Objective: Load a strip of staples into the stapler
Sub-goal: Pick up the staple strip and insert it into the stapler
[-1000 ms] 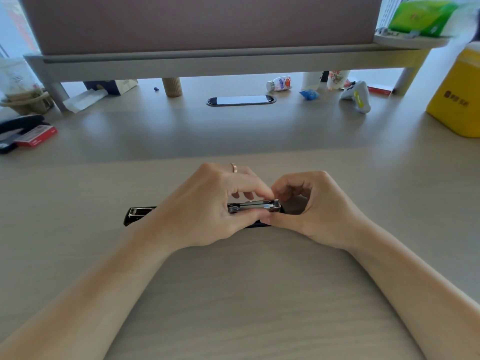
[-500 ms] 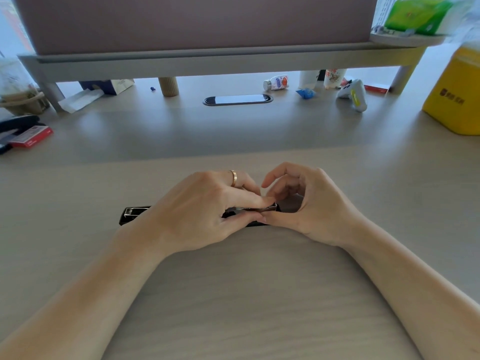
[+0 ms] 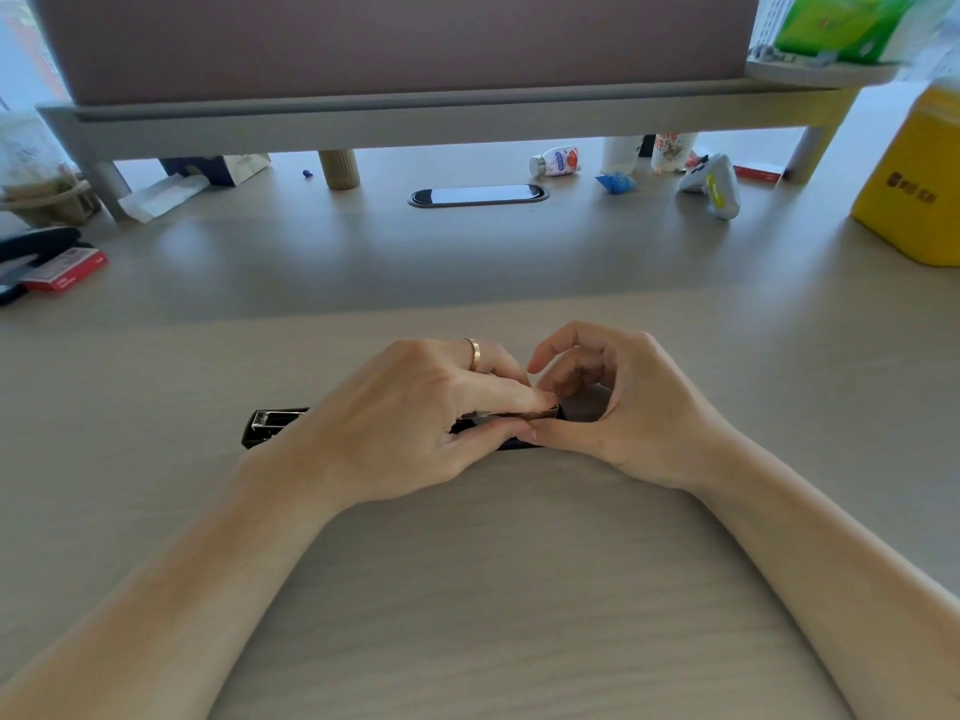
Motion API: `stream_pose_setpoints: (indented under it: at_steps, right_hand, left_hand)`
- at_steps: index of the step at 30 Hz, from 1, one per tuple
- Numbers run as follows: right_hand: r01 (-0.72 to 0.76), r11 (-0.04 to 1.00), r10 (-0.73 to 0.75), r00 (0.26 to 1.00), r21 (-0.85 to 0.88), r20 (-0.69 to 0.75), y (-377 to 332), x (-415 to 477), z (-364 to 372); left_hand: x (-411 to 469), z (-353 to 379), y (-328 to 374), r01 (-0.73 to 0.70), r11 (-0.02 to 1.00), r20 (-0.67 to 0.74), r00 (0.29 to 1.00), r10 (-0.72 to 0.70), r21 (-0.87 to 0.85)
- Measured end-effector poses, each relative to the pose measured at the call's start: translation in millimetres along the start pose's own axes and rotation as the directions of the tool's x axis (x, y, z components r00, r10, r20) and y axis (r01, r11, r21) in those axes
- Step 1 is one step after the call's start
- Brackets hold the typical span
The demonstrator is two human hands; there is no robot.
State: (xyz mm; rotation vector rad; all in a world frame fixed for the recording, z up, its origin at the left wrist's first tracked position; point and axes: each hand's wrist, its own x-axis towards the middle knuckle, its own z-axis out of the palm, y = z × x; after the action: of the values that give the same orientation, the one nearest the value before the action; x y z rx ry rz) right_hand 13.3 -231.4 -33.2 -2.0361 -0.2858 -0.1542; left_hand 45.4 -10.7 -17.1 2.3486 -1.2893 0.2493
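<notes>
A black stapler (image 3: pixel 270 426) lies flat on the desk, lengthwise from left to right, its metal channel showing at the left end. My left hand (image 3: pixel 410 423) covers its middle, with the index finger pressed along the top of the metal staple rail (image 3: pixel 540 412). My right hand (image 3: pixel 623 402) is at the stapler's right end, thumb against its near side and fingers curled above it. I cannot make out a separate strip of staples under the fingers.
A red staple box (image 3: pixel 65 270) and another dark stapler (image 3: pixel 31 246) lie at the far left. A yellow container (image 3: pixel 914 184) stands at the right. Under the monitor shelf (image 3: pixel 415 116) lie a small bottle (image 3: pixel 555 162), a white controller (image 3: pixel 714 185) and a cable slot (image 3: pixel 478 194).
My left index finger has come down over the metal rail, which showed more a second ago. The fingers of my right hand have lifted and spread a little.
</notes>
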Motion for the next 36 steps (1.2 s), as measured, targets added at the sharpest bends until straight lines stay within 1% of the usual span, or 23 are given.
stream_pose_setpoints:
  at_steps: [12, 22, 25, 33, 36]
  right_hand:
    - [-0.007, 1.000, 0.007, 1.000, -0.001, -0.001, 1.4, 0.1, 0.0]
    - [-0.010, 1.000, 0.010, 1.000, 0.029, -0.013, 3.9, 0.9, 0.8]
    - [0.002, 1.000, -0.001, 1.000, 0.031, -0.012, 3.9, 1.2, 0.6]
    - [0.009, 1.000, -0.009, 1.000, 0.030, -0.009, 3.3, 0.9, 0.3]
    - [0.007, 0.999, -0.007, 1.000, 0.041, -0.014, 3.6, 1.2, 0.4]
  left_hand:
    - [-0.9, 0.2, 0.6, -0.011, 1.000, -0.023, 1.000, 0.011, 0.002]
    - [-2.6, -3.0, -0.8, -0.045, 0.998, -0.057, 0.997, 0.048, 0.051]
    - [-2.2, -3.5, 0.4, -0.038, 0.999, -0.082, 0.996, 0.037, 0.000]
    - [-0.5, -1.1, 1.8, -0.004, 0.998, -0.037, 0.999, 0.002, -0.061]
    - [-2.0, -6.4, -0.1, 0.024, 0.995, -0.090, 0.995, -0.033, -0.100]
